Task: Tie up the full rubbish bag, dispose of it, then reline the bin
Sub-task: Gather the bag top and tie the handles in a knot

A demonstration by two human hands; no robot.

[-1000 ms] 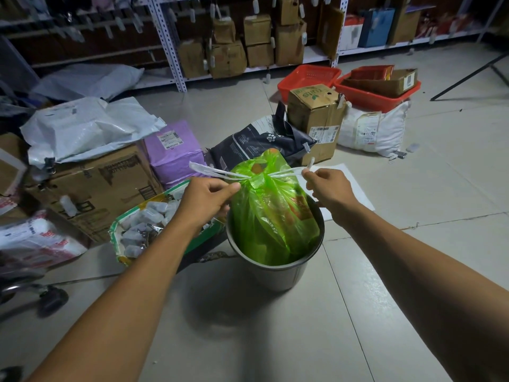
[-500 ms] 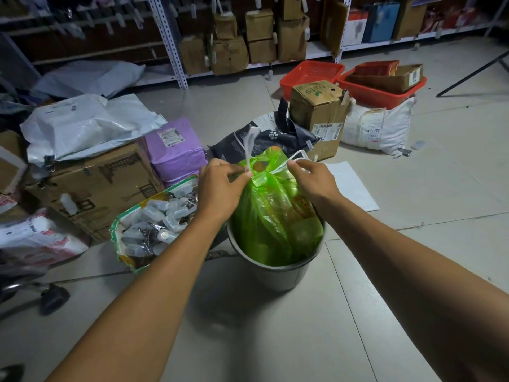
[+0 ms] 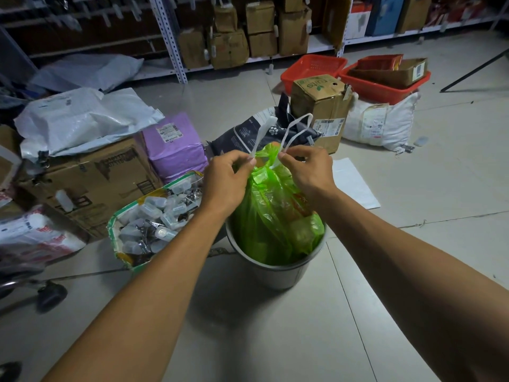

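A full green rubbish bag [image 3: 275, 216] stands in a round grey metal bin [image 3: 278, 272] on the tiled floor. Its neck is gathered, and two white drawstring loops [image 3: 296, 128] stick up from it. My left hand [image 3: 225, 180] pinches the left loop right at the bag's neck. My right hand [image 3: 308, 166] pinches the right loop beside it. Both hands sit close together over the top of the bag, nearly touching.
Left of the bin stands a green-rimmed sack of small bottles [image 3: 154, 219], with a cardboard box [image 3: 91, 177] and a purple parcel [image 3: 176, 147] behind. Beyond the bin lie a dark bag [image 3: 248, 133], a carton [image 3: 321, 106], red crates [image 3: 385, 81], a white sack [image 3: 382, 122] and paper [image 3: 355, 183].
A second ago my hands held the drawstrings stretched wide apart. They have come together at the bag's neck, and the strings now stand up as loops above it.
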